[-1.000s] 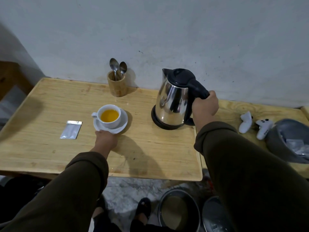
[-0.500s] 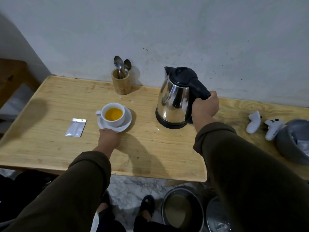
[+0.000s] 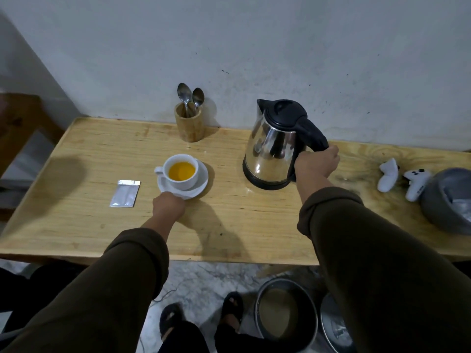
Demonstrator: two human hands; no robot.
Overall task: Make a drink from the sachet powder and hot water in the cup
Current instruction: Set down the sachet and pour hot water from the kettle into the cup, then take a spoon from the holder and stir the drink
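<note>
Little has changed since a moment ago: your right hand still grips the kettle handle, kettle upright on the table. Your left hand still pinches the saucer rim; the cup (yellow drink inside) sits on it, the sachet just left.

— Anything moving down there?

— Barely! The kettle now sits flat on the table, where a second ago it leaned a touch.

— And the view?

— It has lifted and drifted, so cup, sachet and both hands sit further right.
</note>
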